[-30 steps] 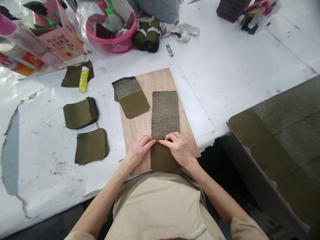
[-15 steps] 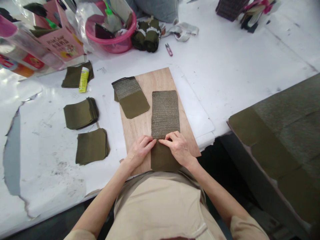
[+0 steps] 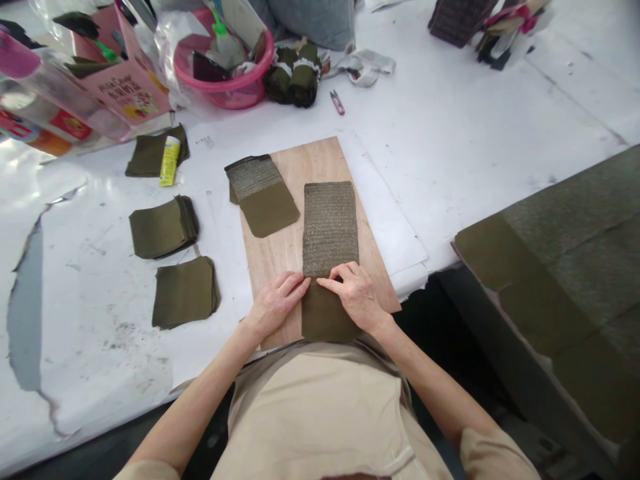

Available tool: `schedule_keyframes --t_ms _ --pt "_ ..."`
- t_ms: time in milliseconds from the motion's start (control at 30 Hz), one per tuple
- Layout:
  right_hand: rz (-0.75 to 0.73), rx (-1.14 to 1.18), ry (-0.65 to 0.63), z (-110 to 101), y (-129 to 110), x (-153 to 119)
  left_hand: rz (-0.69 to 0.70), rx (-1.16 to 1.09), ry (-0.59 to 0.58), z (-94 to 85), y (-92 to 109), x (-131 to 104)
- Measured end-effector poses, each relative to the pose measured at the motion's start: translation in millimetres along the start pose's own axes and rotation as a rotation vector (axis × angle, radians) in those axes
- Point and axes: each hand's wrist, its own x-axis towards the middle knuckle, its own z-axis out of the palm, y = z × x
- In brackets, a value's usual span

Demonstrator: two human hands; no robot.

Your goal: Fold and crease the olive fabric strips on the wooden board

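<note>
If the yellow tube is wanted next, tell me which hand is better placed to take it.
Probably the left hand: the yellow tube lies to the left of the wooden board, nearer that hand; the right hand is farther off, on the fabric piece.

On the white desk (image 3: 450, 133) I see a pink basin (image 3: 235, 97) holding a green-tipped bottle (image 3: 227, 50), a printed pink box (image 3: 135, 90) to its left, and dark green rolls (image 3: 304, 77) just beside its right side. Near the rolls I make out pink snips (image 3: 337, 102) and a crumpled whitish cloth (image 3: 369, 65).
</note>
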Motion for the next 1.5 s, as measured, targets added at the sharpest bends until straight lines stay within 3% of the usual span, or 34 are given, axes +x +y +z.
schedule_keyframes --t_ms 200,333,500,733,1133,1500 --pt "-0.001 -0.004 0.003 0.9 -0.1 -0.6 -0.091 -0.025 0.02 -3.8 -2.3 -10.4" --pt "-0.011 0.0 0.008 0.7 -0.2 0.4 -0.206 -0.068 0.135 -0.1 19.0 -4.4" --pt "-0.01 0.009 -0.014 -2.1 -0.3 2.2 -0.22 0.017 0.062 9.2 42.3 8.0" --pt "0.006 0.09 0.055 -8.9 10.1 1.8 -0.225 0.075 0.047 7.3 40.9 7.4" --pt "-0.061 0.025 0.023 -11.1 15.9 -3.1 -0.23 0.105 0.007 4.0 43.6 8.9" --pt "-0.074 0.028 0.015 -20.1 27.9 -5.6 -0.109 0.133 -0.075 -3.0 45.5 18.7"
